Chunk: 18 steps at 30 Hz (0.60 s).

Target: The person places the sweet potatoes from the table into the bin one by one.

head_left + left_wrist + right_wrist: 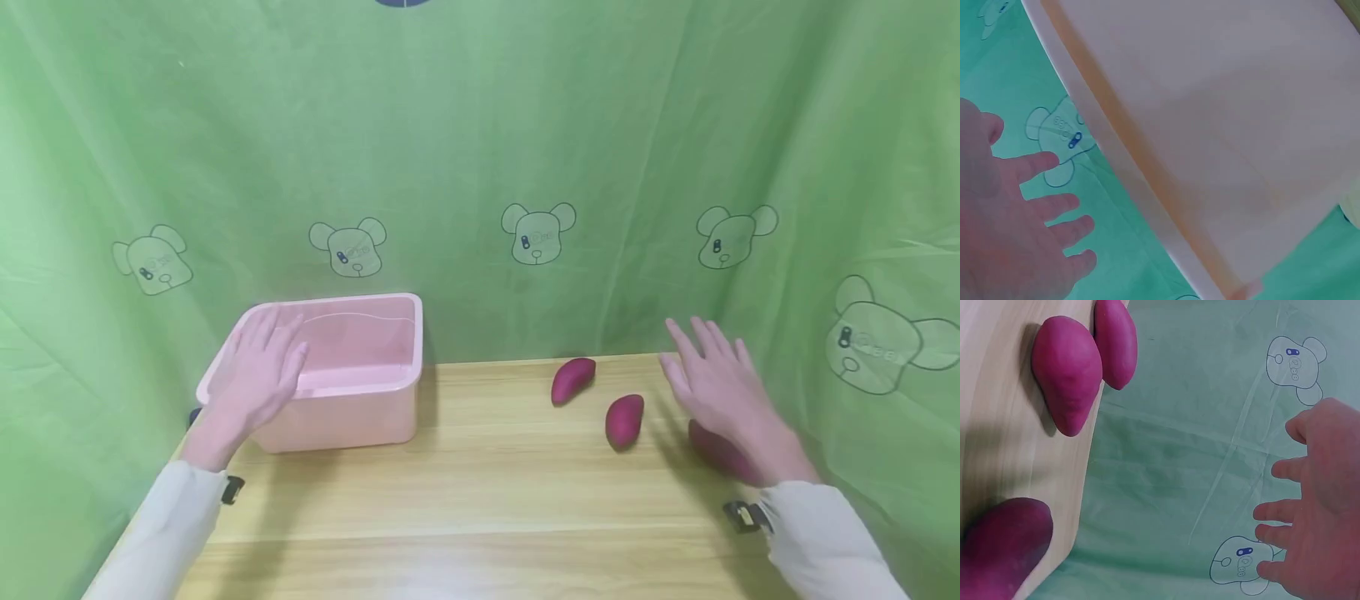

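My left hand [258,367] hovers over the left side of a pink plastic bin [337,421], its fingers straight and holding nothing. In the left wrist view the same hand [1022,219] is apart from the bin's wall [1210,125]. Above the table's right side, my right hand [720,383] is held up with straight fingers, also holding nothing. Partly hidden beneath it lies a purple sweet potato [716,454]. Two more sweet potatoes lie to its left, one nearer [625,421] and one farther back [573,381]. All three show in the right wrist view.
The wooden table [480,500] carries the bin at left and the sweet potatoes at right. A green curtain [465,150] printed with bear heads hangs along the back and both sides. Dark straps [744,517] circle both wrists by the pale sleeves.
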Motion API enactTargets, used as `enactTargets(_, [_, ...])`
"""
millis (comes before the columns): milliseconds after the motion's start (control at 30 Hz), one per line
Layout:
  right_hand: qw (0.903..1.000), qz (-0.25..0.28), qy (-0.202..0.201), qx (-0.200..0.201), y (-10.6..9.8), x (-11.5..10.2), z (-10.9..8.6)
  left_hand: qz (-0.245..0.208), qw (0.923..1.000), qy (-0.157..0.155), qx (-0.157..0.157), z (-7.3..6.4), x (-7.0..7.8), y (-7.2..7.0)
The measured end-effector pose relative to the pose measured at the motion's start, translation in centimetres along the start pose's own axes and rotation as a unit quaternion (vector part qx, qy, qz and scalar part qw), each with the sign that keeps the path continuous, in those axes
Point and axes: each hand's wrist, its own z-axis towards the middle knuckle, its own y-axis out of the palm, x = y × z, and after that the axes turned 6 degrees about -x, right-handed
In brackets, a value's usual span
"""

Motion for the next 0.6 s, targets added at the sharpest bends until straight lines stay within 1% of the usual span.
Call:
enactTargets(167, [0.9998,0.015,0.004,0.009,0.8,0.1,-0.4,-0.016,0.9995,0.005,0.028,-0.3,0.8,0.8])
enactTargets(267, [0.9995,0.028,0.007,0.010,1.3,0.1,-0.7,-0.036,0.9980,0.012,0.049,-0.6,1.4,1.3])
enactTargets(400, [0.9987,0.046,0.009,0.020,1.9,0.1,-1.0,-0.056,0.9943,0.020,0.089,-0.9,2.1,1.9])
enactTargets(500, [0.9977,0.059,0.008,0.033,2.4,0.1,-1.2,-0.059,0.9911,0.019,0.117,-1.2,2.6,2.4])
enactTargets(600, [0.9963,0.072,0.005,0.047,2.9,-0.1,-1.3,-0.058,0.9904,0.008,0.125,-1.5,2.9,3.1])
